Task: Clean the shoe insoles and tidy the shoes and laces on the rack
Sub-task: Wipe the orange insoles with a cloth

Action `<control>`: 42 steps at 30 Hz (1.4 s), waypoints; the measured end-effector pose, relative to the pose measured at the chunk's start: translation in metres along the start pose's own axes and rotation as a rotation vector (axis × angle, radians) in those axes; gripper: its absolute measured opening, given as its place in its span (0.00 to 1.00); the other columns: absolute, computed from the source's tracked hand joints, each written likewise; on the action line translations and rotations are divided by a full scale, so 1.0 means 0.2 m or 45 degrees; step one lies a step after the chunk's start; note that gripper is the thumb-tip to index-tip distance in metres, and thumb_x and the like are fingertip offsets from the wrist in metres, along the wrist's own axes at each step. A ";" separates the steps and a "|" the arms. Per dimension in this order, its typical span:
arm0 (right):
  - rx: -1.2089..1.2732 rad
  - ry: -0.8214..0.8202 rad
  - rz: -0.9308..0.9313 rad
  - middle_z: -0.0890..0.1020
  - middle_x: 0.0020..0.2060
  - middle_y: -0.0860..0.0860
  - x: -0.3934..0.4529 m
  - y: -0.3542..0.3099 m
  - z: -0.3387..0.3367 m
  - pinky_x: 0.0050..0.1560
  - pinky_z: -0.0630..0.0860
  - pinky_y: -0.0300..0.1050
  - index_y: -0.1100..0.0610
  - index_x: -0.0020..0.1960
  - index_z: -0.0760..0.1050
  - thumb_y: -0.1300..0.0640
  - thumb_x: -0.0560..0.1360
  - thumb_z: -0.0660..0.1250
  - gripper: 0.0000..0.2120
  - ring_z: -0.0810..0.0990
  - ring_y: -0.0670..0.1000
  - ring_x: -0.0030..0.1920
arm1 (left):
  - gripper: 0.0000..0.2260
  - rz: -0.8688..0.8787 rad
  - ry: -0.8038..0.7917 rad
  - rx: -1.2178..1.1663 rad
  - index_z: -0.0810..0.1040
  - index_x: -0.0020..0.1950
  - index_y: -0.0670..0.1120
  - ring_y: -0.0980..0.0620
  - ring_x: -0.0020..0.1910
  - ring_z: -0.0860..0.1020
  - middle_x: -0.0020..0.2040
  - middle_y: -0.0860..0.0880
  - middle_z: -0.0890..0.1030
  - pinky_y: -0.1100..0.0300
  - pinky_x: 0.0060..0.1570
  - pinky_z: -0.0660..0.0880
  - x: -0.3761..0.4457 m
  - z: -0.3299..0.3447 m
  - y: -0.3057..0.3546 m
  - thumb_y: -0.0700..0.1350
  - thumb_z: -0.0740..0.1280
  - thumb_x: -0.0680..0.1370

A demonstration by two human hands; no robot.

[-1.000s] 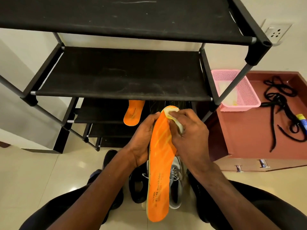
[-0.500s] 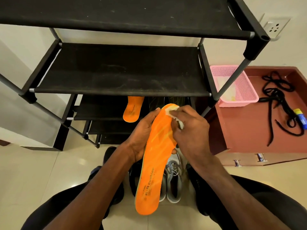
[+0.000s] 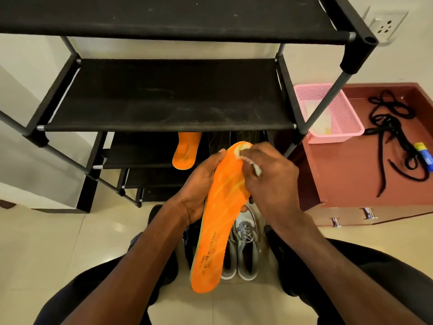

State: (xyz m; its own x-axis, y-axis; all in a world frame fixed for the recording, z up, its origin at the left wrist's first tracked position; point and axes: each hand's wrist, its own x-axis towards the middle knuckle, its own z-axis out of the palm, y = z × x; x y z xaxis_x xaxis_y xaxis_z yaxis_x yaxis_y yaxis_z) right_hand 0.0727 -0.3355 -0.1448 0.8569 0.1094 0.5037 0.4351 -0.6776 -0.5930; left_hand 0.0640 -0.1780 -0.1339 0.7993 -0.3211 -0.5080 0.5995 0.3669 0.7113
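**Orange insole held up in front of the shoe rack**

The orange insole (image 3: 219,221) is held in the air between both hands, toe end up, heel end down over the floor, with dark printed lettering near the heel. The left hand (image 3: 201,186) grips it from behind along its left edge, thumb on the front face near the toe. The right hand (image 3: 269,181) has its fingers (image 3: 251,158) curled round a small pale cloth (image 3: 254,166), pressed against the upper right part of the insole.

Right behind the insole stands the black shoe rack (image 3: 164,97), a frame of dark tubes with flat fabric shelves that look dusty. A second orange insole (image 3: 186,151) lies on a lower shelf, its far end hidden under the shelf above. Dark shapes beside it on that shelf are too shadowed to make out.

On the glossy cream tile floor below the hands sits a pair of grey shoes (image 3: 243,249), partly covered by the held insole; black shoes (image 3: 192,240) beside them are mostly hidden by the left forearm.

To the right is a low reddish-brown counter (image 3: 351,172). On it stand a pink mesh basket (image 3: 339,113), crossed by a rack post and holding something pale, and a tangle of black laces (image 3: 393,137). A small blue and yellow tube (image 3: 424,156) lies at the picture's right edge, cut off. A wall socket (image 3: 386,24) shows at the upper right.
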 end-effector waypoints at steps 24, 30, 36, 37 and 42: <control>0.044 0.041 0.120 0.86 0.51 0.52 0.01 0.00 0.00 0.49 0.85 0.50 0.60 0.55 0.86 0.68 0.75 0.73 0.10 0.85 0.49 0.46 | 0.21 0.057 0.047 -0.087 0.85 0.49 0.48 0.46 0.41 0.86 0.45 0.44 0.86 0.48 0.41 0.84 -0.02 0.05 -0.01 0.55 0.56 0.86; 0.114 -0.007 0.062 0.86 0.52 0.51 -0.01 -0.02 0.01 0.52 0.84 0.50 0.59 0.55 0.87 0.67 0.76 0.73 0.10 0.86 0.48 0.50 | 0.22 0.069 0.074 -0.092 0.87 0.46 0.48 0.48 0.42 0.85 0.44 0.45 0.86 0.52 0.43 0.84 0.01 0.04 -0.04 0.55 0.57 0.86; 0.189 -0.032 0.031 0.86 0.53 0.50 -0.02 -0.06 0.01 0.55 0.83 0.46 0.60 0.56 0.86 0.67 0.77 0.72 0.10 0.85 0.46 0.52 | 0.21 0.113 0.020 -0.095 0.87 0.47 0.49 0.49 0.41 0.84 0.44 0.44 0.84 0.53 0.42 0.83 0.02 0.03 -0.04 0.54 0.57 0.86; 0.183 0.040 0.111 0.86 0.53 0.50 -0.01 -0.04 0.01 0.55 0.84 0.47 0.59 0.56 0.86 0.67 0.77 0.72 0.10 0.85 0.46 0.52 | 0.21 0.094 -0.009 -0.057 0.87 0.51 0.48 0.46 0.42 0.84 0.47 0.42 0.84 0.49 0.43 0.83 0.01 0.03 -0.04 0.55 0.56 0.86; 0.285 -0.014 0.147 0.87 0.53 0.50 -0.01 -0.07 0.02 0.56 0.83 0.46 0.59 0.56 0.87 0.69 0.76 0.73 0.11 0.85 0.44 0.54 | 0.20 0.140 -0.018 0.019 0.86 0.49 0.48 0.49 0.38 0.85 0.42 0.46 0.86 0.51 0.37 0.84 -0.01 0.04 -0.02 0.53 0.56 0.86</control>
State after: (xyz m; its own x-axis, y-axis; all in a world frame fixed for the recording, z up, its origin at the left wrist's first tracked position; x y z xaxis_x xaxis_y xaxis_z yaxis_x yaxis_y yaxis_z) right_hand 0.0662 -0.3227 -0.1405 0.9070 0.0493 0.4181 0.3832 -0.5080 -0.7714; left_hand 0.0590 -0.1862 -0.1317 0.8595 -0.2921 -0.4195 0.5074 0.3873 0.7698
